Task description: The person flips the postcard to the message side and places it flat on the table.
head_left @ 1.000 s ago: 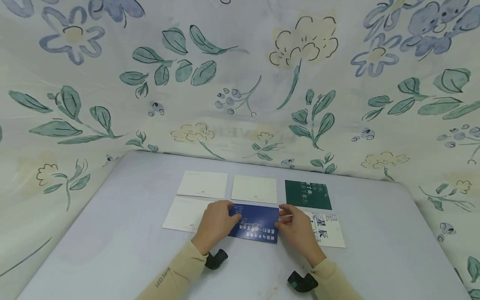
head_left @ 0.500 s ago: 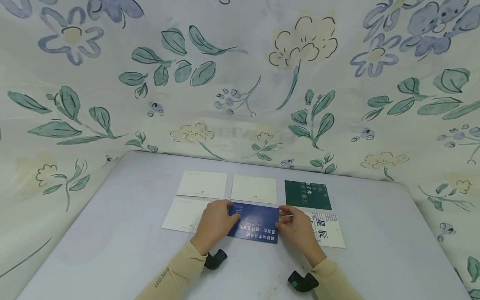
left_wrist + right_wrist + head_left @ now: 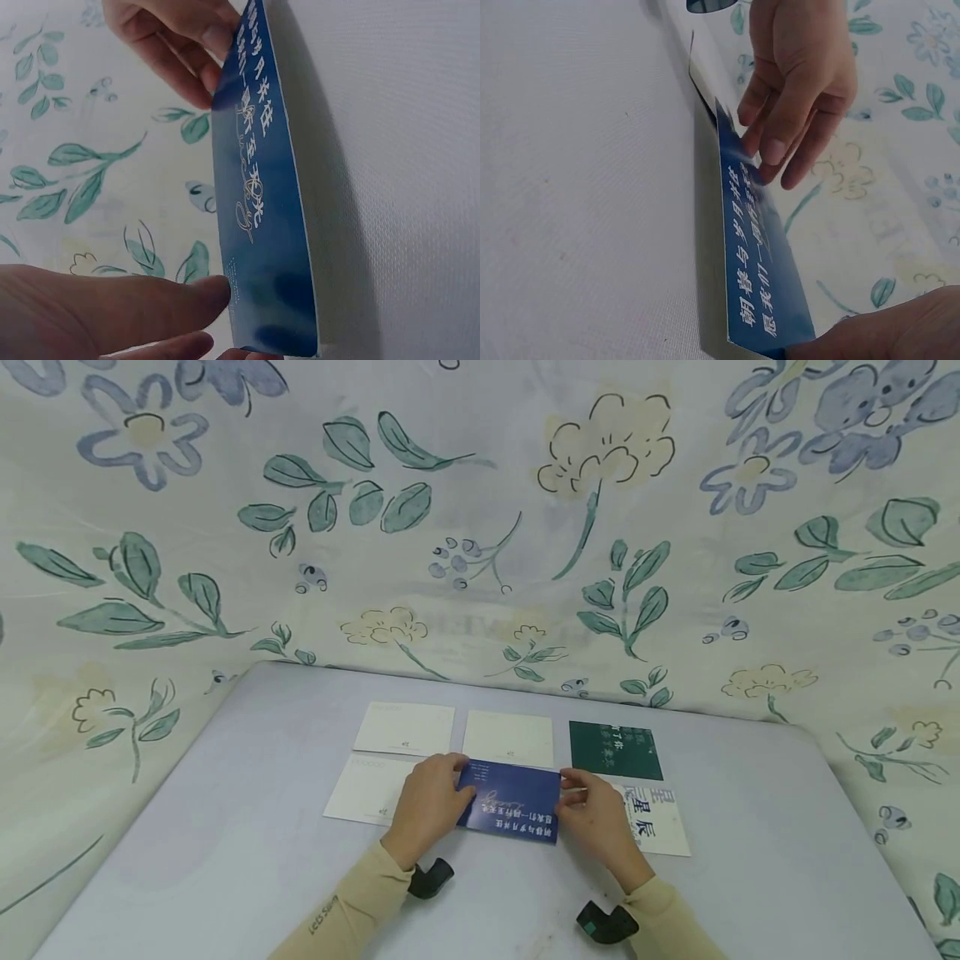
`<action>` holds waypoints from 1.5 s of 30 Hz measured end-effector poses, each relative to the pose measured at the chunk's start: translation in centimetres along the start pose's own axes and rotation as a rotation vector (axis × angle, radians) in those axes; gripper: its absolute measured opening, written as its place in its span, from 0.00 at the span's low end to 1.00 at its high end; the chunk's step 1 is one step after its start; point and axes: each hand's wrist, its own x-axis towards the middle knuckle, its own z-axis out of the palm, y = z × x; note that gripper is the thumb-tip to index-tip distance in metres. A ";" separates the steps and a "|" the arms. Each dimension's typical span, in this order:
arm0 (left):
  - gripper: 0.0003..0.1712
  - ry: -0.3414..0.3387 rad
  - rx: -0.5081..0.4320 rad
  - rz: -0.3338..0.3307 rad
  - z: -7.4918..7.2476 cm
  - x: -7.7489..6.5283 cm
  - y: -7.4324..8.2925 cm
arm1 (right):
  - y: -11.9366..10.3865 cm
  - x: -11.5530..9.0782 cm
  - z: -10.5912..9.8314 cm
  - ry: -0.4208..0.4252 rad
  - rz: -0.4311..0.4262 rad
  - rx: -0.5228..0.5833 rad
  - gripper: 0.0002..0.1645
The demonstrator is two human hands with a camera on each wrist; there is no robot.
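A blue card [image 3: 512, 806] with white lettering is held between my two hands. My left hand [image 3: 426, 808] grips its left edge, thumb on the printed face. At the right edge my right hand [image 3: 600, 822] pinches it between thumb and fingers. In the left wrist view the blue card [image 3: 262, 195] casts a shadow on the white surface, so at least part of it is raised. A white card [image 3: 363, 789] lies partly under the left hand. Beside the right hand is a white card with blue characters [image 3: 656, 822], partly covered.
Behind the hands lie two blank white cards [image 3: 405, 728] [image 3: 508, 738] and a dark green card [image 3: 617, 750]. The white table [image 3: 187, 860] ends at a flowered cloth backdrop [image 3: 480, 610]. Black wrist devices [image 3: 432, 878] [image 3: 606, 923] hang near both sleeves.
The blue card has shifted very slightly away from me, both hands staying at its edges. The other cards have not moved.
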 end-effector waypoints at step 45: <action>0.18 0.137 -0.077 -0.042 -0.3 0.6 -0.1 | 0.1 0.0 -0.3 0.021 -0.020 0.071 0.19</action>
